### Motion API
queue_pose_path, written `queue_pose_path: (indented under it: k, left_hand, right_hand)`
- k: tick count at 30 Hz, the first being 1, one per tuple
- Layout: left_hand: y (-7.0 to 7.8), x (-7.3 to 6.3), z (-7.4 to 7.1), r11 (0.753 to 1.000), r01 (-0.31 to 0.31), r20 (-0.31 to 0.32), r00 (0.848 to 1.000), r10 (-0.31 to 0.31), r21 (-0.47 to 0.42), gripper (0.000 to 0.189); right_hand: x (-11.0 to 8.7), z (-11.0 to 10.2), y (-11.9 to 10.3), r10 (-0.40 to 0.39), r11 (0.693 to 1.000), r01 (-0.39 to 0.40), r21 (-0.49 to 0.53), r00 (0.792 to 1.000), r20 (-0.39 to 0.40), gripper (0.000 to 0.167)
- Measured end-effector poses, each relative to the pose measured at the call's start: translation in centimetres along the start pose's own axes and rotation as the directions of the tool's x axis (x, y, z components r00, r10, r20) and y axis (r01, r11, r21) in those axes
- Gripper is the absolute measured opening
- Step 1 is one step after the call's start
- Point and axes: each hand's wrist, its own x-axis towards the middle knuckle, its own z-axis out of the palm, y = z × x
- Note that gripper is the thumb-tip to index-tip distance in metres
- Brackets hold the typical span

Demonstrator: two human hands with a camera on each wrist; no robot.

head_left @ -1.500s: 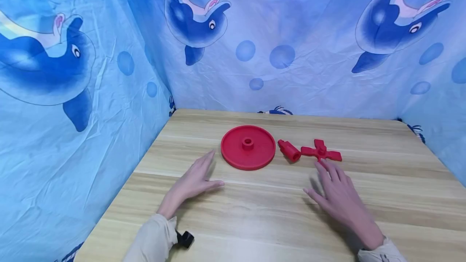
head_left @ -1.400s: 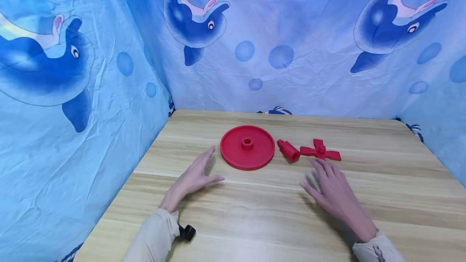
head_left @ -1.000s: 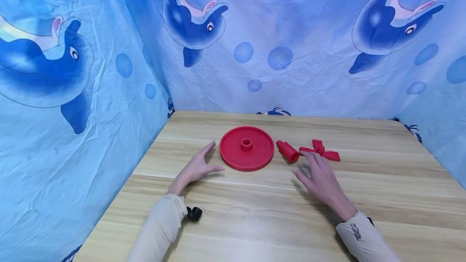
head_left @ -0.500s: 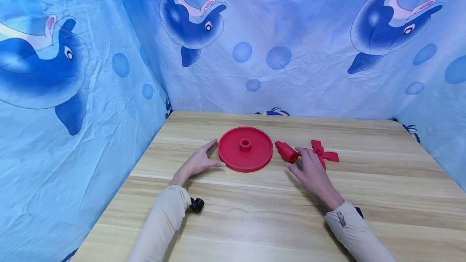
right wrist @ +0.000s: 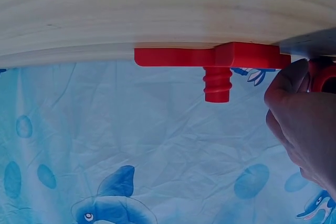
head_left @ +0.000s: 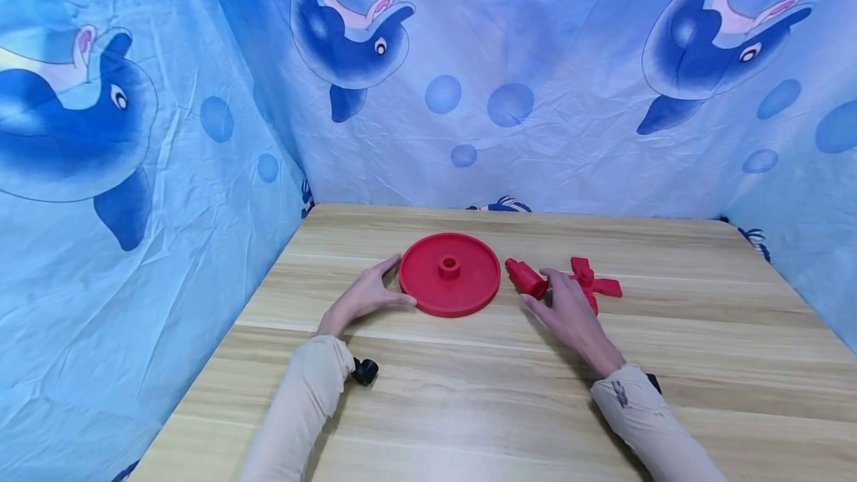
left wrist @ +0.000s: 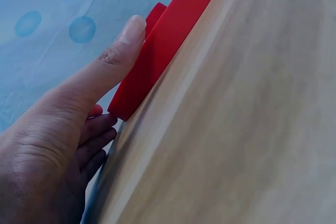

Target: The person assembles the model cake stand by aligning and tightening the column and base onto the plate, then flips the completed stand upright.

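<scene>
- Our left grip [head_left: 364,294] sits at the left side of the red disc [head_left: 450,286], thumb and fingers spread along its edge; we see no pinch, so we take it as released. Pressing now without a hold could slide the disc rather than secure it.
- The disc lies flat on the worktop [head_left: 455,393], towards the far edge and nearer the left edge than the right. A rightward shove could run it into the red cylinder [head_left: 525,278] just beside it.
- Our right grip [head_left: 567,311] has its thumb and index finger about the cylinder's end nearer us. Whether they grasp it or only touch it, we cannot tell; the right wrist view cuts off that contact.
- The cylinder lies on its side, narrow end aimed towards the worktop's far left corner. If only one fingertip bears on it, we judge that it could roll or swivel away.
- The red four-armed piece [head_left: 589,283], on the cylinder's right-edge side, is partly covered by our fingers. Curling or lifting them carelessly could catch an arm and push it towards the right edge, or tip it. Its ribbed post [right wrist: 217,85] stands clear of our fingers, so we worry more about the arms.
- The black device [head_left: 365,371] at our left wrist hangs low; dropping the forearm could knock it on the worktop and jolt the disc.
</scene>
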Motion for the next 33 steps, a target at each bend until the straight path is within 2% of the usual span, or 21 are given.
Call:
queue_pose_path:
  k: [20, 33]
  left_hand:
    - [-0.33, 0.47, 0.22, 1.0, -0.01, 0.003, 1.0, 0.01, -0.008, 0.112]
    - [-0.37, 0.44, 0.23, 1.0, -0.006, 0.009, 1.0, 0.006, -0.008, 0.111]
  right_hand:
    - [0.76, 0.3, 0.13, 0.018, 1.0, -0.018, 0.009, 1.0, -0.001, 0.067]
    - [0.7, 0.02, -0.19, -0.004, 0.999, 0.008, 0.045, 0.998, -0.068, 0.059]
